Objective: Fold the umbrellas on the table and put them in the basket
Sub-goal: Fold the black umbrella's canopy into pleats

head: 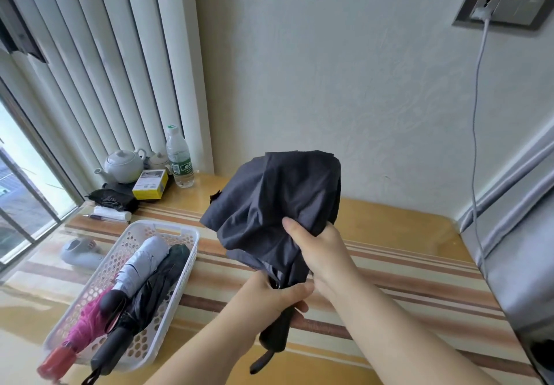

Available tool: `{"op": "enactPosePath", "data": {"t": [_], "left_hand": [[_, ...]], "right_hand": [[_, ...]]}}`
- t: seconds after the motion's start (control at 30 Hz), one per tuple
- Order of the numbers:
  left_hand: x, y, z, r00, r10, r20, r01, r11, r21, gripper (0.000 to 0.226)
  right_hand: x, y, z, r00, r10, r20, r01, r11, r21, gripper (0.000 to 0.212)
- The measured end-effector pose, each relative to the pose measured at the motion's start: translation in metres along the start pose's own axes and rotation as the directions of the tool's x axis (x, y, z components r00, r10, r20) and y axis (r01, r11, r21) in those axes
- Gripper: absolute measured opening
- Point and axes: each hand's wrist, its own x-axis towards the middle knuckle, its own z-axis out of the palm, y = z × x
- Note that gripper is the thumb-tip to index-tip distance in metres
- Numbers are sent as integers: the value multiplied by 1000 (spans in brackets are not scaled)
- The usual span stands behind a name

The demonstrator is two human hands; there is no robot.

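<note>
I hold a dark grey umbrella (269,202) up above the table, its loose canopy bunched and its black handle pointing down toward me. My left hand (269,294) grips the shaft just above the handle. My right hand (317,249) grips the gathered fabric at the canopy's lower right. To the left, a white perforated basket (183,258) lies on the table. In it are three folded umbrellas: a magenta one (87,318), a pale grey one (144,261) and a black one (153,291).
The wooden table (389,267) has striped inlay under a glass top. At its far left stand a white teapot (124,163), a water bottle (179,157), a yellow box (150,184) and a black pouch (112,199). A white cable (476,121) hangs from a wall socket on the right.
</note>
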Motion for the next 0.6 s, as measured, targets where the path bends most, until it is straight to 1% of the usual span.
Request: {"op": "enactPosePath", "data": {"t": [0.07, 0.13, 0.2, 0.27, 0.37, 0.43, 0.5, 0.57, 0.6], "left_hand": [[-1, 3, -9, 990, -70, 120, 84, 990, -112, 47], [-1, 5, -16, 962, -109, 251, 172, 954, -245, 65], [-1, 4, -17, 934, -95, 343, 198, 940, -279, 70], [-2, 1, -13, 917, -62, 395, 191, 936, -295, 63], [-1, -3, -9, 907, -31, 419, 179, 932, -316, 46], [-2, -2, -6, 903, -44, 428, 197, 927, -319, 29], [-4, 0, -2, 907, -78, 414, 235, 910, -343, 26], [-3, 0, 3, 932, -105, 346, 242, 892, -381, 25], [-3, 0, 5, 945, -114, 306, 234, 890, -391, 22]], "right_hand": [[-2, 0, -7, 997, -19, 73, 12, 996, 94, 26], [-6, -3, -13, 985, -50, 163, 21, 984, 174, 18], [-10, -2, -16, 967, -61, 246, -2, 969, 245, 17], [-13, -2, -18, 944, -54, 325, -42, 959, 281, 26], [-16, 1, -21, 914, -20, 406, -86, 967, 241, 38], [-16, 1, -22, 910, -3, 415, -103, 967, 232, 48], [-13, 0, -20, 919, 16, 394, -93, 979, 179, 56], [-8, -1, -18, 934, 36, 355, -69, 994, 80, 62], [-8, -2, -18, 940, 50, 339, -59, 998, 16, 69]]}}
